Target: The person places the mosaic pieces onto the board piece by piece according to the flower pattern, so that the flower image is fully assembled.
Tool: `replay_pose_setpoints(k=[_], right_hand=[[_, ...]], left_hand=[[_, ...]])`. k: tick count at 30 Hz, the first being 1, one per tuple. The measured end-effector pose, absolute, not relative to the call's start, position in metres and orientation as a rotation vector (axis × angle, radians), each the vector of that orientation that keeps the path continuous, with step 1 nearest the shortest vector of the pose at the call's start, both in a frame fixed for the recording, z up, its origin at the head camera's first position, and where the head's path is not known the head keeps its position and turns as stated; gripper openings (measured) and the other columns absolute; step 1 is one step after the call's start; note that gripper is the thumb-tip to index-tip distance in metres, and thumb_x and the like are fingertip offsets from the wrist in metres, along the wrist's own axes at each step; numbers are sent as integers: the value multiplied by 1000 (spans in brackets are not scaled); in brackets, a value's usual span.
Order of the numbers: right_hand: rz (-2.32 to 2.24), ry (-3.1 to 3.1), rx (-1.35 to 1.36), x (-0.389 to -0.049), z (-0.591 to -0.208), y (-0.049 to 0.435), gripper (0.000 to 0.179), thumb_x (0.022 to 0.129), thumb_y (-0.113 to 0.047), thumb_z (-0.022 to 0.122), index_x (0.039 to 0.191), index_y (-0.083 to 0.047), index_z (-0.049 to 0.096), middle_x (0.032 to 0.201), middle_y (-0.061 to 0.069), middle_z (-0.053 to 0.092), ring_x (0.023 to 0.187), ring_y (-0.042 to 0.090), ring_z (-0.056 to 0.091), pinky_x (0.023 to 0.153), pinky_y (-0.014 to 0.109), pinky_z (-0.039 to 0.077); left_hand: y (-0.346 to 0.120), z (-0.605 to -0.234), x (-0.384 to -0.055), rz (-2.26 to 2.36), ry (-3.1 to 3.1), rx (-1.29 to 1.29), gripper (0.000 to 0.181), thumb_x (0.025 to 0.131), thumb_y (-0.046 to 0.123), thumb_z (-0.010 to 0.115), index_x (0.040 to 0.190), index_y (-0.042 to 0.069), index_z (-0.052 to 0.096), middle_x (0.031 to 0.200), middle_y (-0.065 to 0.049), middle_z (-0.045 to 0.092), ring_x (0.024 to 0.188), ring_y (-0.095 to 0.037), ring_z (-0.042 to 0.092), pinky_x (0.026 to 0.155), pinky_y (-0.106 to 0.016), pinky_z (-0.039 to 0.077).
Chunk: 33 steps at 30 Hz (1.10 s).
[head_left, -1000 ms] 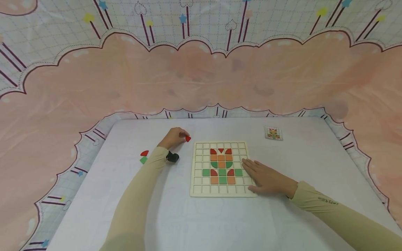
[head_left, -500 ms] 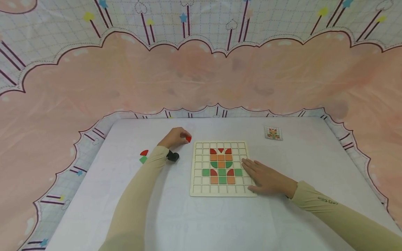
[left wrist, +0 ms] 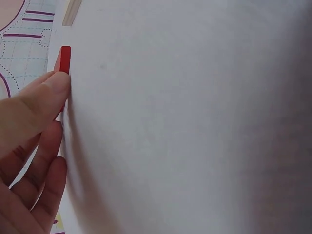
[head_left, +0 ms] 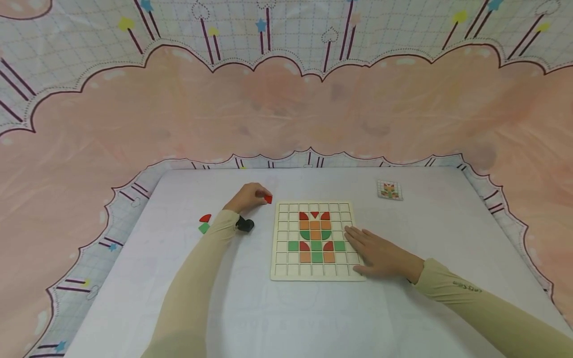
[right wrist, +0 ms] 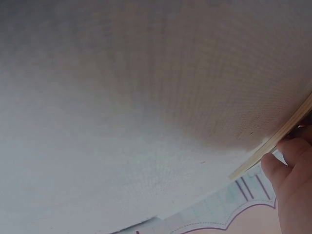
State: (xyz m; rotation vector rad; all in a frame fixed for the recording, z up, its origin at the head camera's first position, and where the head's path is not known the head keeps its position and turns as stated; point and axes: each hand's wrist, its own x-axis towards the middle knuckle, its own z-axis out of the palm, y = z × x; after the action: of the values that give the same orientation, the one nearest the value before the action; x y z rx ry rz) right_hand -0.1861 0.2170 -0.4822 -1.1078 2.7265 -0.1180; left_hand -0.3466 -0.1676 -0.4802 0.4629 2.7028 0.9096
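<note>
My left hand pinches a small red tile between thumb and fingers, just beyond the left back corner of the board. In the left wrist view the thumb presses the red tile, which shows its narrow edge. A pale wooden grid board lies flat, with red, orange and green tiles set in its cells like a flower. Fingers extended, my right hand rests on the board's right edge. The right wrist view shows the board's side edge beside those fingers.
Left of the board, a red curved tile and a green square tile lie on the white tabletop. At the back right is a small pattern card. A printed cloth hangs behind.
The red tile in my left fingers has turned slightly, and the fingertips now cover more of it. My right hand and the board have stayed in place.
</note>
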Motion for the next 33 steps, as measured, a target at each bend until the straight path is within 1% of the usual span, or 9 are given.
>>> replay_pose_setpoints(k=[6,12,22,29,33], right_hand=[[-126,2728,-1110,-186,-482,217,80,91,-49,51,147,1,24,156,15,21,144,29,21,116,46,23],[-132,2731,-1113,-185,-482,218,80,91,-48,51,147,1,23,156,15,21,144,29,21,116,45,23],[-137,2732,-1120,-184,-482,216,79,91,-49,51,147,1,25,156,15,21,144,30,22,115,46,24],[-125,2730,-1116,-185,-483,216,80,90,-48,51,147,1,24,156,16,21,144,30,22,115,46,23],[-125,2725,-1107,-185,-481,216,79,91,-47,52,147,2,24,156,16,20,144,30,21,116,46,22]], left_hand=[[-170,-480,-343,919,2721,508,27,87,6,64,114,5,67,116,-13,64,112,-28,55,103,-42,41],[-170,-484,-343,945,2716,499,26,87,7,64,113,6,67,114,-13,64,106,-26,54,100,-41,42],[-172,-484,-341,945,2708,520,26,89,8,62,114,4,65,113,-14,63,108,-28,54,101,-43,41],[-169,-479,-337,980,2712,537,26,87,9,65,112,4,67,110,-14,65,100,-26,56,92,-40,46],[-164,-474,-328,1052,2686,540,27,85,10,68,111,4,68,106,-13,66,96,-23,56,89,-37,47]])
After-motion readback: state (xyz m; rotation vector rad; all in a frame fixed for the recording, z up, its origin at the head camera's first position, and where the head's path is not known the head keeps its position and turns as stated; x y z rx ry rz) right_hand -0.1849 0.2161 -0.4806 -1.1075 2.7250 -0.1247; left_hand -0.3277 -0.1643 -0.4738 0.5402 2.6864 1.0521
